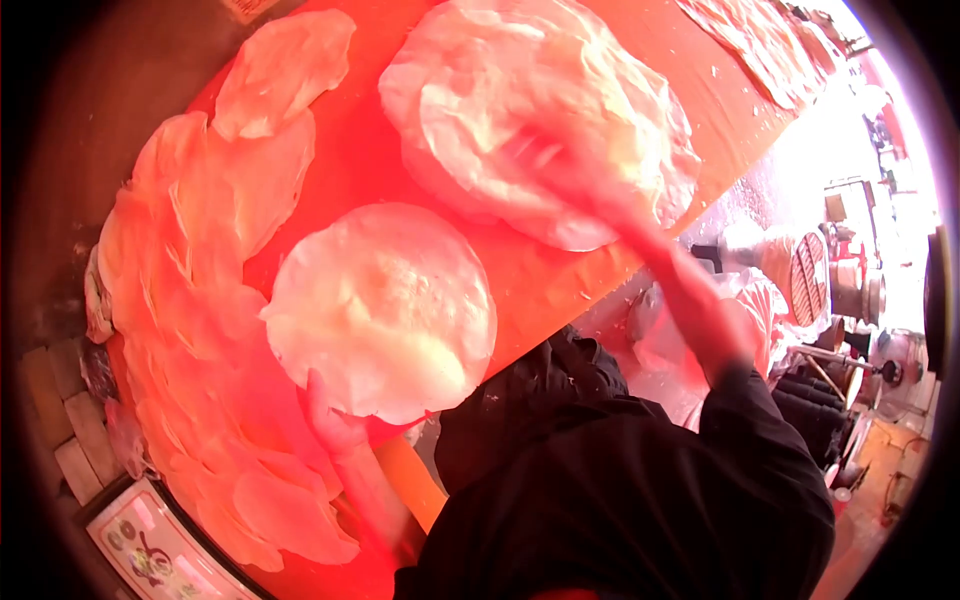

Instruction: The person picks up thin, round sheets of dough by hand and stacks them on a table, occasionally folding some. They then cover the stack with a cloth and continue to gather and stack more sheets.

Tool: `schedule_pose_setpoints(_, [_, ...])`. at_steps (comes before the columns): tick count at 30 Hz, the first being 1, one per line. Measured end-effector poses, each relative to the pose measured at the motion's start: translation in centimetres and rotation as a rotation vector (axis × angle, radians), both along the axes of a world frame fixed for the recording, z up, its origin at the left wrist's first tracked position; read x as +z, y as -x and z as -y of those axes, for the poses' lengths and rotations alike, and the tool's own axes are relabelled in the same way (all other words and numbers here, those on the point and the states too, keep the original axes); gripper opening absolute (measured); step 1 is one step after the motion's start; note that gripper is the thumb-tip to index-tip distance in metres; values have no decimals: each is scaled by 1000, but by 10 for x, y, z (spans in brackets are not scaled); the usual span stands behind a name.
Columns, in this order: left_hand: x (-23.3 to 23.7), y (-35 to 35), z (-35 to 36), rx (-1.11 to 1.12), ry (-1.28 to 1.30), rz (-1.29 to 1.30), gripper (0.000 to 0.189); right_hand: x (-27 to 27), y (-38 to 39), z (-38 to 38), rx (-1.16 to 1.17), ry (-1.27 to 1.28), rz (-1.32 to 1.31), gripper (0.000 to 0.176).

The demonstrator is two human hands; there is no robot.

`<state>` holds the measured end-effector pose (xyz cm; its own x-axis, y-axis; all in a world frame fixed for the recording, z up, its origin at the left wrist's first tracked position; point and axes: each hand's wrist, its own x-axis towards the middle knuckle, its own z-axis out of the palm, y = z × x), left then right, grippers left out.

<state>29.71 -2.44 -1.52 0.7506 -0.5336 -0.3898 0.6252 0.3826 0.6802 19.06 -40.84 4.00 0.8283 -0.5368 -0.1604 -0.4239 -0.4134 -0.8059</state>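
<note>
A thin, round flatbread lies near the table's front edge in the head view. My left hand is at its lower left rim, with a fingertip over the rim and the other fingers partly hidden; it seems to pinch the bread there. Farther back is a pile of larger, wrinkled flatbread sheets. Over that pile my right hand is smeared by motion, so its grip and any contact cannot be made out.
Overlapping flatbreads cover the left side of the red table. More sheets lie at the far right corner. Beyond the right edge stand plastic bags, a pot-like container and clutter. A framed panel is at lower left.
</note>
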Motion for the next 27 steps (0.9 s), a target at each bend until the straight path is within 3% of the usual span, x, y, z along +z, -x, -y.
schedule_pose_setpoints(2, [15, 8, 52, 50, -33, 198, 49, 17, -19, -64, 303, -702, -54, 63])
schedule_pose_setpoints(3, [19, 6, 72, 86, -52, 298, 49, 9, -25, -92, 318, -847, 24, 65])
schedule_pose_setpoints(4, [8, -13, 73, -258, 178, 303, 51, -4, -37, -111, 435, -752, 19, 62])
schedule_pose_setpoints(5, [15, -21, 86, -224, 107, 432, 52, -1, -46, -122, 440, -334, 324, 54])
schedule_pose_setpoints(6, [31, -27, 103, -187, 37, 559, 53, -1, -57, -125, 408, -136, 411, 53])
schedule_pose_setpoints(7, [51, -33, 121, -149, -37, 680, 55, -3, -69, -116, 384, -113, 430, 52])
schedule_pose_setpoints(10, [94, -47, 169, -8, -263, 1040, 59, 5, -84, -62, 280, -310, 479, 48])
schedule_pose_setpoints(12, [96, -49, 191, -68, -303, 1232, 54, 13, -80, -10, 179, -452, 544, 46])
schedule_pose_setpoints(16, [92, -39, 244, -220, -380, 1599, 45, 16, -44, 78, -17, -603, 658, 41])
schedule_pose_setpoints(18, [54, -32, 265, -191, -436, 1691, 45, -2, -23, 106, -144, -581, 611, 39])
schedule_pose_setpoints(22, [-70, -21, 270, -347, -653, 1797, 47, -74, 7, 138, -719, -160, 248, 53])
schedule_pose_setpoints(23, [-97, -21, 269, -394, -677, 1787, 47, -83, 10, 138, -748, 196, 92, 58])
schedule_pose_setpoints(26, [-84, -23, 262, -452, -729, 1849, 47, -91, -12, 111, -359, 758, 126, 68])
schedule_pose_setpoints(27, [-80, -22, 260, -466, -701, 1780, 46, -94, -26, 97, -246, 839, 25, 68])
